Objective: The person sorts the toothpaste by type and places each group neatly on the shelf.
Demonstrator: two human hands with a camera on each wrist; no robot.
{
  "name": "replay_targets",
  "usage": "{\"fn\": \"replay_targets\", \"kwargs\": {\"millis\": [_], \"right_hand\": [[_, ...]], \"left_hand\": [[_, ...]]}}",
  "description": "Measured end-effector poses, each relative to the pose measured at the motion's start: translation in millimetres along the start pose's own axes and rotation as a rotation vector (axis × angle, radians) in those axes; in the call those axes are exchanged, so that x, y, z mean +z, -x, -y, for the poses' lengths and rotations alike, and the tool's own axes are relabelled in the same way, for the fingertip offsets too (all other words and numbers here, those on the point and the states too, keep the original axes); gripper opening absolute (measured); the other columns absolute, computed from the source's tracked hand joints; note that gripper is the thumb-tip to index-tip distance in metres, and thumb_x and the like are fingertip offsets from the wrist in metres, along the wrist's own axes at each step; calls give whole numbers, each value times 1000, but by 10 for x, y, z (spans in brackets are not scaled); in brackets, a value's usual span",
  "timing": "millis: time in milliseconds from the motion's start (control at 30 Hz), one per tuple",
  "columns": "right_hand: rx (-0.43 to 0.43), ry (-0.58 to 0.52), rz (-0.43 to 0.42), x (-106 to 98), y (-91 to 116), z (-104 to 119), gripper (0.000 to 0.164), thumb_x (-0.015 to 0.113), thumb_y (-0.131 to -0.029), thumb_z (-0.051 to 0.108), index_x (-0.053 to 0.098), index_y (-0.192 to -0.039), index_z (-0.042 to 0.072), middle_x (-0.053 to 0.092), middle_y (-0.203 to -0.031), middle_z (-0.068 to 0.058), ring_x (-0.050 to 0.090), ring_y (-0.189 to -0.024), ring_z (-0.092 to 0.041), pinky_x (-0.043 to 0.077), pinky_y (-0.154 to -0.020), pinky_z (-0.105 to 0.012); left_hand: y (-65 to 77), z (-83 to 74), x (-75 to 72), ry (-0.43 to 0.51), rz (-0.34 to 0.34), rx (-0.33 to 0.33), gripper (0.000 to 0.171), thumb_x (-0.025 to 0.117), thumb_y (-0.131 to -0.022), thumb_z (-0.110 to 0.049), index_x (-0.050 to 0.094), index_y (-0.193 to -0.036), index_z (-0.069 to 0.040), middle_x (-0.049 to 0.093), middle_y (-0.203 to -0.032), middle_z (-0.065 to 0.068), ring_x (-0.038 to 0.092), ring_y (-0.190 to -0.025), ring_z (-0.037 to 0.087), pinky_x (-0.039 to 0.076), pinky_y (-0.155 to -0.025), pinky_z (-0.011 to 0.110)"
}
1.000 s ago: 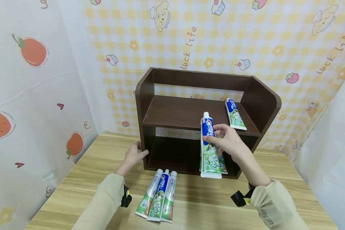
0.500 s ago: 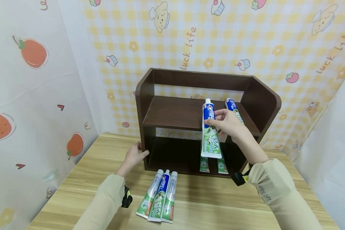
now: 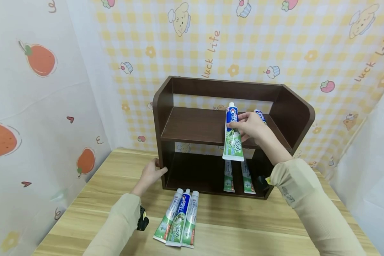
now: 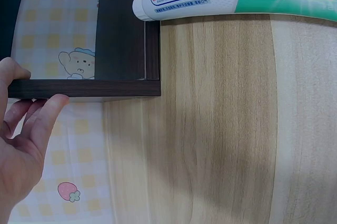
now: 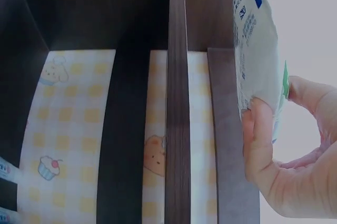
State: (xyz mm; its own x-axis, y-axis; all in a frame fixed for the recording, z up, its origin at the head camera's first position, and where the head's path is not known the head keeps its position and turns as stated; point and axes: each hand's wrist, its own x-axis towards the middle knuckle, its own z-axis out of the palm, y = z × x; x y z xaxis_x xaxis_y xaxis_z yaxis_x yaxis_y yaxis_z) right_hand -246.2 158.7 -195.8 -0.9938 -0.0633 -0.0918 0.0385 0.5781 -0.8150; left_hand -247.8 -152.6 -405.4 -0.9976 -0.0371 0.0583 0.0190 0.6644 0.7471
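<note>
My right hand [image 3: 253,125] pinches a blue, white and green toothpaste tube [image 3: 233,137] between thumb and fingers, cap end up. The tube overlaps the upper board of a dark brown two-tier shelf [image 3: 195,122] in the head view. In the right wrist view the tube's printed back [image 5: 258,50] faces the camera, fingers against it. My left hand [image 3: 151,174] grips the front edge of the shelf's left side panel, thumb on one face and fingers on the other, as the left wrist view [image 4: 26,129] shows.
Another blue-capped-end toothpaste tube [image 3: 260,115] lies on the upper board, mostly behind my right hand. Two silver-green tubes [image 3: 228,177] lie on the lower board at right. On the wooden table [image 3: 236,227], several tubes [image 3: 179,220] lie fanned before the shelf.
My right hand has lifted the toothpaste tube from in front of the lower tier to the upper board's height, moving it away from me. My left hand keeps its grip on the side panel.
</note>
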Motion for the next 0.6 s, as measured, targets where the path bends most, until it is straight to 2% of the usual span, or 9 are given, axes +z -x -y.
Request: {"fn": "replay_targets", "kwargs": {"millis": [267, 600], "right_hand": [[35, 42, -14, -25, -194, 57, 61, 62, -84, 26, 37, -131, -5, 54, -114, -22, 56, -55, -7, 54, -60, -26], [77, 57, -60, -37, -461, 66, 55, 63, -83, 23, 41, -124, -7, 51, -99, -13, 54, -53, -8, 54, -57, -25]], "left_hand": [[12, -5, -16, -7, 1, 8, 25, 59, -81, -19, 46, -91, 0, 44, -69, 5, 38, -57, 15, 33, -51, 26], [18, 9, -14, 11, -3, -5, 24, 60, -81, -19, 47, -91, -1, 53, -75, 11, 48, -58, 16, 39, -52, 25]]}}
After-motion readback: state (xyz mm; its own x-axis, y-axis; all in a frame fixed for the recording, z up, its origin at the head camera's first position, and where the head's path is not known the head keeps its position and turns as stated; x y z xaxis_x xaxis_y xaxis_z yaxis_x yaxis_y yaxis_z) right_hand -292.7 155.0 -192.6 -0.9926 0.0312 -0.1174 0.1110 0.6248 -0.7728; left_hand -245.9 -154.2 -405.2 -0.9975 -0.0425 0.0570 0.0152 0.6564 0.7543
